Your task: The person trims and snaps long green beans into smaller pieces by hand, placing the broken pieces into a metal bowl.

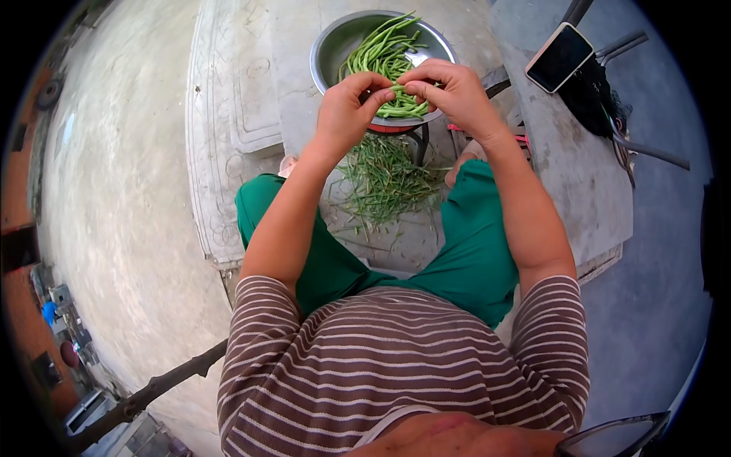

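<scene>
Over a metal bowl [333, 55] full of long green beans [381, 55], my two hands meet. My left hand [352, 105] is closed in a pinch, its thumb and forefinger on one end of a green bean [397, 88]. At the other end, my right hand [451, 90] also pinches the bean between thumb and fingers. Only a short piece of it shows between the fingertips. The bowl rests on a small stand with a red top, partly hidden behind its rim.
Below the bowl, a pile of thin green trimmings [392, 179] lies on the ground between my feet. A phone [560, 58] sits on a dark bag [590, 95] at the right, beside metal bars. A rough wooden branch [164, 385] extends at the lower left.
</scene>
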A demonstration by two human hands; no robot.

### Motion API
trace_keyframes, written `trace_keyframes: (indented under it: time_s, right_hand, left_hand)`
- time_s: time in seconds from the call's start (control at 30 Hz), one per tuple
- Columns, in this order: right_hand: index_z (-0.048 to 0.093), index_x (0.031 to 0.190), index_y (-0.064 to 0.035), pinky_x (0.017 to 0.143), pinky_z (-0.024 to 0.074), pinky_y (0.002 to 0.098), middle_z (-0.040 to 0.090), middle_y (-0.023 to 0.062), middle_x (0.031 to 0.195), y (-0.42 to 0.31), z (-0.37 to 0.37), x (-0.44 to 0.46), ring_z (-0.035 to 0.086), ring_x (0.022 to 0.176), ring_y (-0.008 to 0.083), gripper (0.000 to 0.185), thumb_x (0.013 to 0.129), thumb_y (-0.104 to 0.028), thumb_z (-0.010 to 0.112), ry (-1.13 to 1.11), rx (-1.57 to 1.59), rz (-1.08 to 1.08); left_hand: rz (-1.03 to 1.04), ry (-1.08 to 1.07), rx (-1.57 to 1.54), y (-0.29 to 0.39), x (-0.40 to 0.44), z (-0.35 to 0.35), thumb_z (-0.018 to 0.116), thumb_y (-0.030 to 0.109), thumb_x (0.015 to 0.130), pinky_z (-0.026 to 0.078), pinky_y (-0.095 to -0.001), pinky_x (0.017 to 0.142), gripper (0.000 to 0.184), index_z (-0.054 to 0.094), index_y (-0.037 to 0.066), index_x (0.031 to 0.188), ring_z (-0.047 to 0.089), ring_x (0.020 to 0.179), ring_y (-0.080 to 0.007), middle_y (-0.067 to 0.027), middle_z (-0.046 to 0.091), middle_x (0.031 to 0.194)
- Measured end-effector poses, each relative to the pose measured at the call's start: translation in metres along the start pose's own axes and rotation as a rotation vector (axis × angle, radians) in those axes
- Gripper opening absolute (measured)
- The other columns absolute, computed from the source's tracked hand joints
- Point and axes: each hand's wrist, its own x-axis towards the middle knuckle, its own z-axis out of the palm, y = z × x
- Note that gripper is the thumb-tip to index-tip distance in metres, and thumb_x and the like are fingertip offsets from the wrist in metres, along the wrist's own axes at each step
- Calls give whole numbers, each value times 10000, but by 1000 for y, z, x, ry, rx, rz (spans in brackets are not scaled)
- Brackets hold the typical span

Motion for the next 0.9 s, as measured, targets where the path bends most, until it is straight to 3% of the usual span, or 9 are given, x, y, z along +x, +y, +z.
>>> trace_keyframes:
  time_s: [0.03, 0.2, 0.4, 0.47, 0.5, 0.57, 0.6, 0.67, 0.9]
  right_hand:
    - [704, 912, -32, 515, 460, 210, 609, 12, 770, 1, 0, 2, 562, 598, 61, 128, 872, -130, 632, 60, 40, -36]
    - [691, 965, -28, 536, 463, 214, 600, 15, 764, 15, -22, 4, 543, 606, 67, 145, 869, -114, 624, 95, 64, 96]
    - [625, 1030, -25, 614, 460, 314, 557, 42, 764, 19, -9, 2, 544, 653, 153, 194, 914, -146, 526, -84, -175, -200]
    - [605, 1049, -51, 590, 440, 271, 531, 36, 744, -6, -9, -2, 529, 682, 116, 239, 947, -196, 445, -243, -176, 176]
    - [605, 1049, -51, 590, 440, 271, 531, 36, 744, 1, -7, -2, 529, 682, 116, 239, 947, -196, 445, -241, -174, 178]
    - [589, 1027, -49, 578, 436, 344, 555, 80, 716, 21, -4, 0, 537, 614, 189, 245, 932, -201, 422, -241, -252, 12]
    - [589, 1027, -49, 578, 436, 344, 555, 80, 716, 19, -3, 0, 537, 614, 189, 245, 932, -201, 422, -239, -250, 15]
    - [580, 1018, -50, 583, 432, 397, 572, 127, 687, 15, -1, 1, 544, 574, 275, 219, 906, -168, 433, -153, -398, 48]
    - [588, 980, -83, 596, 435, 426, 593, 147, 690, 30, 9, 10, 559, 599, 338, 192, 879, -148, 439, 2, -549, 7]
  left_hand:
    - [0, 4, -11, 0, 0, 0, 659, 154, 878, 465, -216, 647, 171, 653, 13, 975, 593, 739, -74, -33, 667, 797]
    - [-27, 11, 174, -7, 5, -18, 641, 149, 887, 465, -234, 642, 172, 656, 20, 999, 587, 708, -83, -44, 662, 782]
    - [37, 38, 227, -6, 6, -19, 647, 127, 874, 462, -245, 631, 147, 659, 22, 976, 580, 697, -97, -57, 657, 780]
    - [71, 42, 258, -5, 7, -19, 651, 114, 866, 460, -254, 625, 134, 658, 27, 968, 578, 681, -111, -57, 646, 781]
    - [71, 39, 259, -5, 7, -19, 651, 114, 866, 460, -254, 625, 134, 658, 27, 968, 578, 681, -111, -57, 646, 781]
    - [101, 39, 286, -5, 7, -18, 649, 166, 848, 465, -332, 587, 127, 655, 48, 895, 591, 640, -244, -82, 622, 793]
    - [100, 36, 286, -4, 6, -17, 649, 166, 848, 465, -332, 587, 127, 655, 48, 895, 591, 640, -244, -82, 622, 793]
    - [125, 33, 429, -2, 4, -16, 644, 175, 849, 474, -345, 592, 123, 655, 56, 881, 601, 658, -262, -77, 624, 791]
    - [226, 18, 410, 7, 0, -5, 646, 159, 855, 451, -304, 562, 127, 657, 42, 903, 577, 612, -213, -93, 610, 775]
